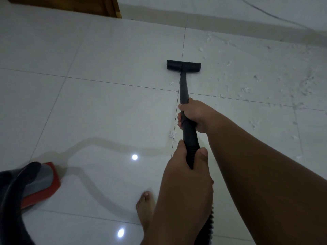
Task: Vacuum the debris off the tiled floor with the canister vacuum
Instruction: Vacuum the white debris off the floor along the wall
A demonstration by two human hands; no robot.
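A black vacuum wand [182, 89] runs away from me to a flat black floor nozzle [183, 66] lying on the white tiled floor [109, 106]. My right hand [193, 116] grips the wand partway up. Lower down, my left hand [184, 172] grips the ribbed end where the hose joins. White debris [246, 89] lies scattered over the tiles right of the nozzle, and one scrap [172, 133] lies just left of the wand. The red and grey canister [41, 181] sits at the lower left.
The black hose [12, 197] curves across the lower left corner. My bare foot [146, 207] stands on the tiles below my left hand. A wooden door or cabinet [70, 6] stands at the top left. A thin cable [269, 15] crosses the wall base at the top right.
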